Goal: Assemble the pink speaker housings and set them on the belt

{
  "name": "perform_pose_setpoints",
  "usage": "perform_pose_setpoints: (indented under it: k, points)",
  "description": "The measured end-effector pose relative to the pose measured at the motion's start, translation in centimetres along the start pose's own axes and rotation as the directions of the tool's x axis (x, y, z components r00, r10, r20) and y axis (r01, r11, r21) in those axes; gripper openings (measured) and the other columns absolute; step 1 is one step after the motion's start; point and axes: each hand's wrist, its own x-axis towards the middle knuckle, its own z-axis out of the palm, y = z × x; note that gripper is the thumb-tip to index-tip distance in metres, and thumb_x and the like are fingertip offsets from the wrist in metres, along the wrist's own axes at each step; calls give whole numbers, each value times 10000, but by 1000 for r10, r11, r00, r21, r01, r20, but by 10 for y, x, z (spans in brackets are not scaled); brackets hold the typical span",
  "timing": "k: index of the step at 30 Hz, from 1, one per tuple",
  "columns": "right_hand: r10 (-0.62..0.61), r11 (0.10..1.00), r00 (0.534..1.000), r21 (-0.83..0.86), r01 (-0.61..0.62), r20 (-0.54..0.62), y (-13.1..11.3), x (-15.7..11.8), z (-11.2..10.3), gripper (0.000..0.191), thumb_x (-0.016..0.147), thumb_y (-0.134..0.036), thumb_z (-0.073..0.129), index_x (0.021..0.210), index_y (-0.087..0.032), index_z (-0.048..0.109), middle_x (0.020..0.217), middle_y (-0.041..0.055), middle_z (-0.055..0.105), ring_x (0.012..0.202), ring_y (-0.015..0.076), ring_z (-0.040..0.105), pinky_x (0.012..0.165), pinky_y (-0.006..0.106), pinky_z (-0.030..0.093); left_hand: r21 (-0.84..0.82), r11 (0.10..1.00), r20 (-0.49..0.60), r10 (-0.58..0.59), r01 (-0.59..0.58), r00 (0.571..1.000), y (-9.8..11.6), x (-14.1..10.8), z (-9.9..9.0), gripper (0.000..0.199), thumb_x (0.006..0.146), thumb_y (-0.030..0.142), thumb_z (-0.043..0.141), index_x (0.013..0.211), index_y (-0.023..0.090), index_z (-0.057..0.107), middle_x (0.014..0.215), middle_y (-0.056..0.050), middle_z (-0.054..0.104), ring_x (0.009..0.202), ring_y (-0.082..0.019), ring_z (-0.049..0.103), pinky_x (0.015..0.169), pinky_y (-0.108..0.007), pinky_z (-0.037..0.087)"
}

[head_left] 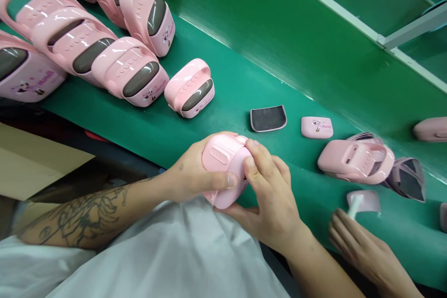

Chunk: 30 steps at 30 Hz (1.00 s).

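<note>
Between both hands, close to my body, is a rounded glossy pink plastic housing [220, 155] with a raised oblong outline on its side. My left hand [190, 172] wraps round its left side, thumb lying across the front. On its right side my right hand [274, 191] grips with the fingertips and thumb pressed against a paler pink panel; a small part of a printed picture shows beside the fingers. Just beyond the hands lie a curved panel [268, 119] with its dark inner face up and a pink printed panel [316, 127].
Pink handled housings [145, 79] with dark windows stand in rows at left; one smaller-looking housing [191, 89] is nearest. At right lie another pink housing [352, 160] and dark-faced panels [409, 179]. A co-worker's hand [359, 242] holds a whitish tool over a pink panel [368, 201] on the green bench [237, 74].
</note>
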Motion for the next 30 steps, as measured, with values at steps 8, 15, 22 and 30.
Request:
perform_pose_setpoints:
  k: [8,15,22,30]
  points:
    - [30,996,997,87,-37,77,11,0,7,1106,916,-736,760,1721,-106,338,1677,248,502,1608,319,537,1212,438,519,-59,996,-44,-62,59,997,-7,5,-8,685,850,560,924,1317,123,679,1140,-134,759,993,-245,720,821,-320,582]
    - [65,985,985,148,-90,163,17,4,4,1082,957,-725,714,1751,-125,290,1717,191,477,1623,286,528,1207,445,573,-263,953,-104,-183,150,978,-11,9,-7,620,793,507,989,1237,136,767,1123,-112,775,970,-221,711,805,-307,593]
    - [97,982,985,148,-118,141,7,0,8,1099,925,-689,776,1755,-151,297,1700,198,492,1630,298,522,1201,456,591,-298,941,-173,-218,160,961,-13,4,-2,655,742,498,1018,1231,124,792,1157,-126,787,1027,-243,722,837,-320,596]
    - [112,983,985,131,-129,134,5,-4,10,1105,912,-695,788,1755,-185,288,1680,202,507,1608,290,543,1201,455,577,-300,940,-221,-234,162,947,-13,2,5,649,722,480,1018,1222,124,807,1132,-123,800,966,-232,725,814,-320,588]
